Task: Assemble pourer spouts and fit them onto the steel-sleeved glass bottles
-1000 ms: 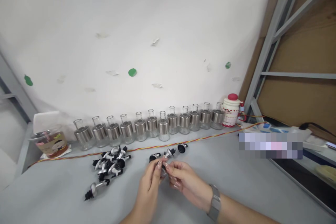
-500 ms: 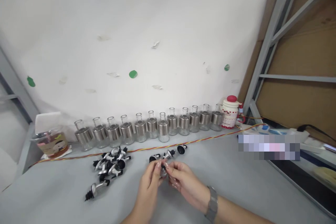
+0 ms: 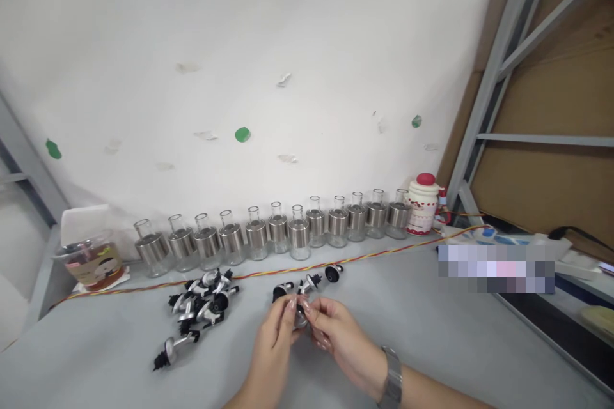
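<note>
Between my two hands, low in the middle of the head view, is a silver and black bottle pourer (image 3: 300,317), partly covered by my fingers. My left hand (image 3: 273,339) grips it from the left with thumb and fingers closed. From the other side my right hand (image 3: 338,335) pinches it, fingertips close to the left thumb. Just beyond my fingers lie a few loose pourers, among them one with a black underside (image 3: 332,273). A pile of several more pourers (image 3: 206,301) is to the left, with a single pourer (image 3: 173,350) in front of it.
Along the wall stands a row of several glass bottles with steel sleeves (image 3: 257,231). A red-yellow twisted cord (image 3: 268,271) runs across the table before them. A plastic cup (image 3: 96,265) stands at far left, a red-lidded jar (image 3: 422,208) at right, near a dark-edged tray (image 3: 551,332).
Both hands stay almost in place, still on the pourer, with only slight finger movement. The view has shifted very slightly; the bottles and loose pourers lie as before.
</note>
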Motion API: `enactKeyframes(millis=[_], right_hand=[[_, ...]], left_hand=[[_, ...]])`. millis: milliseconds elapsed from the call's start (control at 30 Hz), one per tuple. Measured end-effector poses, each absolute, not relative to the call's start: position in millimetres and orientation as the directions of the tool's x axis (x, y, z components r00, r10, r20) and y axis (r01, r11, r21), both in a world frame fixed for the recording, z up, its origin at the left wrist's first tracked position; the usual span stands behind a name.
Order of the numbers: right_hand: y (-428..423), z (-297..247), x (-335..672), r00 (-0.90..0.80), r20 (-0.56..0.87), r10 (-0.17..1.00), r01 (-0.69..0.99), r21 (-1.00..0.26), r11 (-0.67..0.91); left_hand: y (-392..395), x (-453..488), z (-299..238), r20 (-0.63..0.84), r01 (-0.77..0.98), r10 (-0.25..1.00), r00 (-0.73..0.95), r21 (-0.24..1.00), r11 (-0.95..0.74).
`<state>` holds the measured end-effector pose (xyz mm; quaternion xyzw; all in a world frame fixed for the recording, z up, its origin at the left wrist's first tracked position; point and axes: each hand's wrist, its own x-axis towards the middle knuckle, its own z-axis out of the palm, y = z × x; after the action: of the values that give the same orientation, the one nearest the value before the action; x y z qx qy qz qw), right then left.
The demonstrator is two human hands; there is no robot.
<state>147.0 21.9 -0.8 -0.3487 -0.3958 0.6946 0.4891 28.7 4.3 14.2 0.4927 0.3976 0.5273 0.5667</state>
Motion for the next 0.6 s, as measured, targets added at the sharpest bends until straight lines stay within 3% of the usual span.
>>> enactKeyframes(millis=[600], right_hand=[[21.0, -4.1, 146.3, -0.290, -0.072, 0.954, -0.383, -0.905, -0.185]], left_hand=[[6.4, 28.4, 10.5, 0.085, -0.204, 0.984, 0.157, 0.978, -0.052]])
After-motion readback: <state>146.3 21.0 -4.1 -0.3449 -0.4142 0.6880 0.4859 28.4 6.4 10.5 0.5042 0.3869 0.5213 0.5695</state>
